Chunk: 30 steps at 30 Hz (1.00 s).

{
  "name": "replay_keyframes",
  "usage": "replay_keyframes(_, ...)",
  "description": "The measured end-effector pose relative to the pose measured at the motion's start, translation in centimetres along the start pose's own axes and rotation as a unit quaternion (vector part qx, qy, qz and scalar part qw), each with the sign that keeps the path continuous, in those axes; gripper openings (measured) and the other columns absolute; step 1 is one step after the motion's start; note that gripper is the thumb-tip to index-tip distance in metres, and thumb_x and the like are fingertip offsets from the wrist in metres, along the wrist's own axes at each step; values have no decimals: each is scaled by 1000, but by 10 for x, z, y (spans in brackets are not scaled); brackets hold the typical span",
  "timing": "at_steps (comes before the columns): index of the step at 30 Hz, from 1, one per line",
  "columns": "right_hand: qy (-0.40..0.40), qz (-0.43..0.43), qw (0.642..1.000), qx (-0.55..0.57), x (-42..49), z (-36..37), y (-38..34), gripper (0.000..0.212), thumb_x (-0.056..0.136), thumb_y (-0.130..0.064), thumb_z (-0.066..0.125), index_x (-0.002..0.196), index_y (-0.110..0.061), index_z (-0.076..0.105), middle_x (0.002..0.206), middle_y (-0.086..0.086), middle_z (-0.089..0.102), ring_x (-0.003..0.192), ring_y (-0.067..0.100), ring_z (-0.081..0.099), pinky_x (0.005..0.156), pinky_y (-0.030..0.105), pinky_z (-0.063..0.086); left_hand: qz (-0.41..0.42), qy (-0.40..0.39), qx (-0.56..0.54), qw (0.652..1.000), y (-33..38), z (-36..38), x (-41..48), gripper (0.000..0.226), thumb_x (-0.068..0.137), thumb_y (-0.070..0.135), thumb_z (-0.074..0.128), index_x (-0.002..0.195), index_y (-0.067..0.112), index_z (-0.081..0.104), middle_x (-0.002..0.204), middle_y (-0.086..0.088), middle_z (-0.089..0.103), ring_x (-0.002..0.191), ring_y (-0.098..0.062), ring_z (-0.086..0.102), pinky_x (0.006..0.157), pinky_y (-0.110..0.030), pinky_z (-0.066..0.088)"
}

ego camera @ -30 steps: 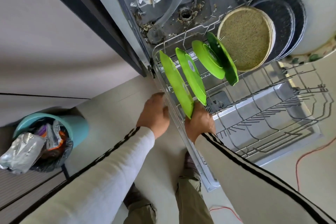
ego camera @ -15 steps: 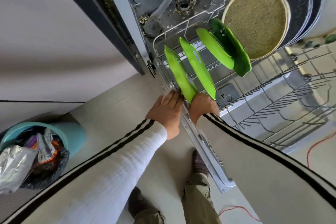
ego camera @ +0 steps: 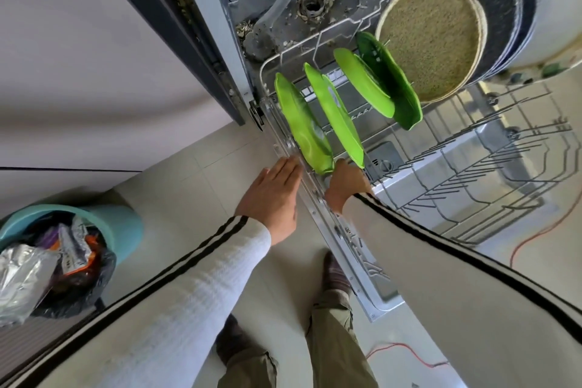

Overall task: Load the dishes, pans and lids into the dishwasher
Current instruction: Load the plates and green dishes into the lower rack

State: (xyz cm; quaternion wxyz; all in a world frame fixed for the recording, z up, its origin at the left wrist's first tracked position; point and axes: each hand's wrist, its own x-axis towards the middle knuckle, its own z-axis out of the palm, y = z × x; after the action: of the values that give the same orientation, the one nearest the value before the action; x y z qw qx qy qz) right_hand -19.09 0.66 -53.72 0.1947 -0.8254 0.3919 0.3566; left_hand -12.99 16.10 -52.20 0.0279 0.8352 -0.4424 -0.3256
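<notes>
The dishwasher's lower rack (ego camera: 491,167) is pulled out over the open door (ego camera: 343,239). Three light green plates stand on edge in its left row: the nearest (ego camera: 299,120), a second (ego camera: 333,116) and a third (ego camera: 362,85), with a dark green plate (ego camera: 393,82) behind them. A speckled tan plate (ego camera: 431,41) and dark round plates (ego camera: 504,9) stand further back. My right hand (ego camera: 346,186) is curled at the nearest green plate's lower rim, its fingertips hidden. My left hand (ego camera: 271,198) lies flat, fingers straight, touching the rack's left edge.
A teal bin (ego camera: 119,224) full of rubbish stands on the floor at left. A dark cabinet panel (ego camera: 176,41) flanks the dishwasher. An orange cable (ego camera: 535,236) runs across the floor at right. My feet are beside the door's corner. Food debris lies around the tub's drain (ego camera: 311,6).
My left hand uncurled and slid forward until its straight fingers reached the rack's edge. My right hand stayed at the green plates' lower rims. The view moved closer.
</notes>
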Motion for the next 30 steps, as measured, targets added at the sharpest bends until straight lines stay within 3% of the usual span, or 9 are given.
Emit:
replay_keyframes(2,23,-41,999,-3,-24,0,3,39,92,-12,55,128,-6,43,122,16,58,110,33,61,84,39,51,-21,0,-1,1000,-4,-2,-19,71,97,23,39,157,14,2,165,0,-7,152,-15,-4,123,-36,7)
replay_keyframes(4,50,-97,994,4,-49,3,2,43,91,-8,50,133,-7,40,129,14,53,117,31,55,89,40,50,-44,0,-7,999,-6,-7,-40,71,97,23,40,157,15,2,165,0,-7,152,-15,-3,123,-35,7)
replay_keyframes(7,76,-163,984,-5,-83,7,-2,62,90,-9,44,149,-8,27,156,11,30,144,28,27,112,42,37,-77,-6,-2,997,-1,-23,-75,69,100,28,36,157,15,-1,165,1,-10,152,-14,-4,123,-35,6)
replay_keyframes(11,74,-214,972,-65,-143,-8,-5,63,98,-16,36,156,-9,14,165,12,5,152,27,3,121,43,21,-109,-2,2,994,17,-62,-133,64,104,37,24,157,15,-5,164,1,-15,151,-15,-8,123,-34,1)
replay_keyframes(14,86,-237,963,-90,-209,-29,-9,58,103,-25,28,156,-8,12,165,12,3,152,27,1,123,42,12,-118,10,-1,993,35,-98,-190,64,105,41,21,157,15,-5,164,1,-15,151,-15,-8,123,-34,-1)
replay_keyframes(19,115,-233,961,-97,-343,-46,-31,56,105,-32,22,156,-13,11,165,7,2,152,21,0,123,44,15,-102,41,14,994,55,-145,-308,63,105,42,20,157,13,-1,165,-2,-10,152,-17,-7,123,-37,3)
replay_keyframes(21,129,-246,957,-86,-396,-47,-47,54,105,-31,24,156,-13,14,165,6,3,152,21,0,122,39,9,-109,61,12,992,54,-156,-356,64,104,42,21,157,13,0,165,-2,-9,152,-18,-6,123,-38,3)
replay_keyframes(26,138,-310,937,-83,-502,-28,-102,56,105,-32,25,156,-13,15,165,7,5,152,21,3,124,36,7,-178,121,-17,976,34,-172,-478,66,103,44,24,157,14,-1,165,-1,-10,152,-19,-8,122,-37,-2)
replay_keyframes(30,140,-406,897,-103,-560,-23,-171,58,104,-35,25,156,-13,15,165,7,5,152,22,3,124,38,5,-263,193,-53,944,-1,-182,-562,69,102,41,32,157,12,2,165,-4,-4,152,-19,-5,123,-38,-1)
